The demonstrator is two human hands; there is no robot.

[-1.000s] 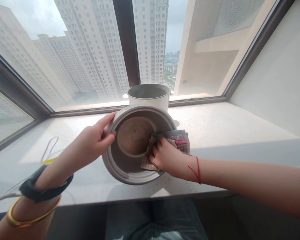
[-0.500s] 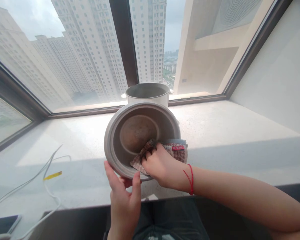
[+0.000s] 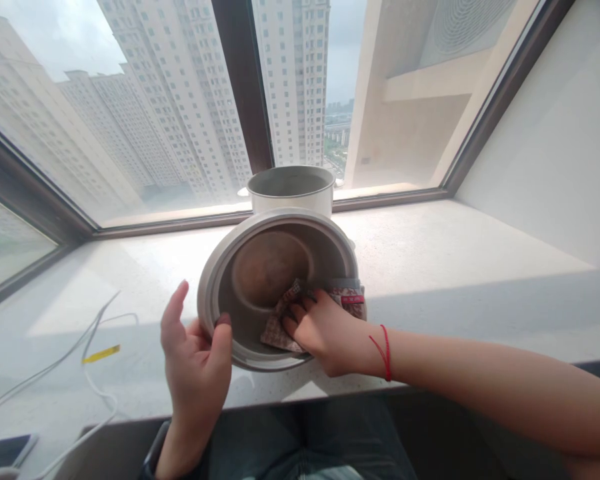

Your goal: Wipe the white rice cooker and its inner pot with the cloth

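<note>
Cloth [image 3: 281,335] shows in my head view, gripped by the right hand [image 3: 330,335] against the inner wall of a tilted pot [image 3: 270,267] at the windowsill [image 3: 430,247]. I see the left hand [image 3: 197,370] holding the pot's left rim, thumb over it; a white pot [image 3: 291,202] stands upright behind.

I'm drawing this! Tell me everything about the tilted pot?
The tilted pot is round, grey and metal-looking, with a ridged rim and brownish bottom. It's held open side toward us, in front of a white pot. The left hand holds its rim; the right hand holds a patterned cloth inside. Contact with the windowsill is unclear.
</note>
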